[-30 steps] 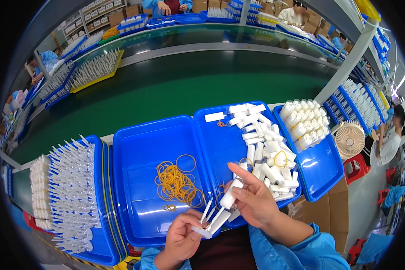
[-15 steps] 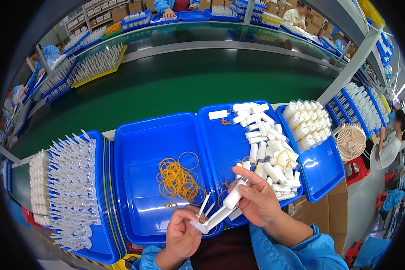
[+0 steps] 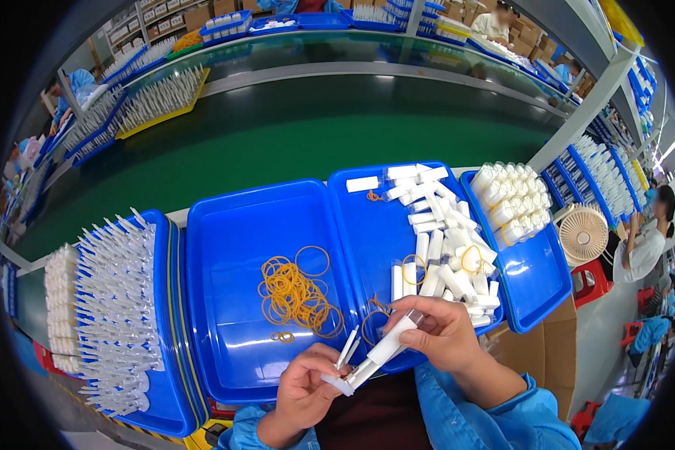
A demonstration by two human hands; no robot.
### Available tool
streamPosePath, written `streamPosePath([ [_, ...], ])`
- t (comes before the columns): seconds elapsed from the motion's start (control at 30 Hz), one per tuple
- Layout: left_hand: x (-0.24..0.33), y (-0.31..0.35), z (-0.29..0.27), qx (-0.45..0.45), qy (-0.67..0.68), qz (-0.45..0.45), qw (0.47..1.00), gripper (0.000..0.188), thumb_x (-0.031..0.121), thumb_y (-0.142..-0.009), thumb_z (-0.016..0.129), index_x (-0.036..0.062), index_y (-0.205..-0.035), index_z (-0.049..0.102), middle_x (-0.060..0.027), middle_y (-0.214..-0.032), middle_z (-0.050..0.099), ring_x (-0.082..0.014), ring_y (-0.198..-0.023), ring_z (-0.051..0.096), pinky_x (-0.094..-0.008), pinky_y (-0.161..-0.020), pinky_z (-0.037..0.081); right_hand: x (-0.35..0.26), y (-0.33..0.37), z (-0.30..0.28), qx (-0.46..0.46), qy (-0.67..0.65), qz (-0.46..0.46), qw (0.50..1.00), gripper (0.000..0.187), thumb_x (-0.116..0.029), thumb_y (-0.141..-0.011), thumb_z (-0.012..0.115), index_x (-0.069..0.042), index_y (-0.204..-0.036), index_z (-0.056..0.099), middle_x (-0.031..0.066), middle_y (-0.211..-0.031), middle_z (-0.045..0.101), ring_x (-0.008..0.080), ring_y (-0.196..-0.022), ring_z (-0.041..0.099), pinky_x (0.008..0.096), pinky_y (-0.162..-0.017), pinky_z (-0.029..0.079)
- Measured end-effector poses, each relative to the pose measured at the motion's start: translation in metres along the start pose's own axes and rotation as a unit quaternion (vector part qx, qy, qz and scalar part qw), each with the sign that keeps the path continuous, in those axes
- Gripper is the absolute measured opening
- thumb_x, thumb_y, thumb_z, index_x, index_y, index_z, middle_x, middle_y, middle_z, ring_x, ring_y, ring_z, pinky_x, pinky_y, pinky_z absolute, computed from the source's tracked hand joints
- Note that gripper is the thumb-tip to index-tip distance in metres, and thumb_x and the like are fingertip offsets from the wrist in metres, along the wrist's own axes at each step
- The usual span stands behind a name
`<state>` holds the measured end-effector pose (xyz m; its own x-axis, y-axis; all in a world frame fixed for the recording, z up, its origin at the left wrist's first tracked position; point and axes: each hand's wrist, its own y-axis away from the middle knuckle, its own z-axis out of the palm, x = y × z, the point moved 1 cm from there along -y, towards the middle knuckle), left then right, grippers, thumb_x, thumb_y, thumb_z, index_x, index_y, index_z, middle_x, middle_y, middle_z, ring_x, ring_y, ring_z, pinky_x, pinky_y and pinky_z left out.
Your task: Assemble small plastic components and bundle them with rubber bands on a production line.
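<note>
My left hand [image 3: 306,390] is closed around a white plastic part [image 3: 340,385] with a flat base and several thin prongs. Its base faces me, and the prongs lean away to the upper right. Between thumb and fingers, my right hand [image 3: 444,336] pinches a white block-shaped sleeve [image 3: 387,345] with a clear film end. The sleeve lines up with one prong and seems to sit over its tip; the other prongs stand bare beside it. Both hands are above the near edges of two blue trays.
Orange rubber bands [image 3: 296,296] lie heaped in a blue tray [image 3: 236,225]. Loose white sleeves [image 3: 435,240] fill much of the tray beside it. Banded white bundles [image 3: 511,202] stand at right, near a beige fan [image 3: 583,232]. Stacked trays of pronged parts [image 3: 116,300] stand left; a green belt [image 3: 292,139] runs beyond.
My right fingers have shifted along the sleeve, and the sleeve now lies in line with a prong. My left hand keeps its hold. The co-worker's hands across the belt have left view.
</note>
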<state>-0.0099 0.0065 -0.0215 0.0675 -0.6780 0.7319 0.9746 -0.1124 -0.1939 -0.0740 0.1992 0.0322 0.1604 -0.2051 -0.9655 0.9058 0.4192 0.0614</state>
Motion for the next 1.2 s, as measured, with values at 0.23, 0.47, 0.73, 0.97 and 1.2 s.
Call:
streamPosePath([
  [0.23,-0.008,0.0,0.003,-0.009,-0.008,0.002,1.0,0.02,0.001,-0.081,0.06,0.0024,-0.097,0.049,-0.0129,-0.099,0.049,-0.0164,-0.089,0.052,-0.0274,-0.077,0.046,0.018,0.01,0.013,-0.018,0.026,-0.059,0.998,0.037,-0.001,-0.079,0.063,0.003,-0.114,0.053,0.0093,-0.096,0.06,0.0157,-0.099,0.048,0.0306,-0.088,0.039],
  [0.47,0.001,0.008,0.0,0.0,0.002,0.012,1.0,0.018,0.001,-0.079,0.063,-0.0002,-0.093,0.053,-0.0129,-0.095,0.051,-0.0178,-0.087,0.054,-0.0292,-0.077,0.047,0.017,0.012,0.028,-0.063,0.106,-0.108,0.987,0.037,-0.002,-0.076,0.066,0.001,-0.111,0.056,0.0068,-0.096,0.061,0.0202,-0.097,0.049,0.0333,-0.088,0.037],
  [0.73,0.012,0.008,0.004,0.105,-0.006,0.008,0.994,0.024,0.001,-0.071,0.07,0.0008,-0.087,0.052,-0.011,-0.084,0.052,-0.0177,-0.076,0.055,-0.0297,-0.071,0.048,-0.043,-0.132,-0.063,-0.048,0.705,-0.253,0.661,0.021,-0.012,-0.071,0.065,-0.007,-0.091,0.064,0.0072,-0.09,0.063,0.0247,-0.088,0.058,0.0364,-0.078,0.046],
  [0.97,0.017,0.017,-0.001,0.158,-0.059,0.044,0.985,0.025,0.002,-0.066,0.073,0.0011,-0.085,0.056,-0.0098,-0.085,0.051,-0.0173,-0.079,0.053,-0.0276,-0.072,0.044,-0.012,-0.179,-0.082,-0.123,0.857,-0.173,0.471,0.017,-0.007,-0.068,0.059,-0.01,-0.084,0.064,0.0062,-0.084,0.062,0.0228,-0.087,0.057,0.0359,-0.073,0.047],
  [1.2,0.04,0.007,0.01,0.023,-0.352,0.08,0.932,0.006,0.003,-0.073,0.067,0.0013,-0.078,0.064,-0.012,-0.081,0.061,-0.0245,-0.076,0.058,-0.0335,-0.068,0.045,-0.027,-0.08,-0.011,-0.084,0.317,-0.058,0.943,0.024,-0.011,-0.086,0.052,-0.005,-0.107,0.042,0.0113,-0.088,0.058,0.0183,-0.072,0.058,0.0275,-0.064,0.047],
])
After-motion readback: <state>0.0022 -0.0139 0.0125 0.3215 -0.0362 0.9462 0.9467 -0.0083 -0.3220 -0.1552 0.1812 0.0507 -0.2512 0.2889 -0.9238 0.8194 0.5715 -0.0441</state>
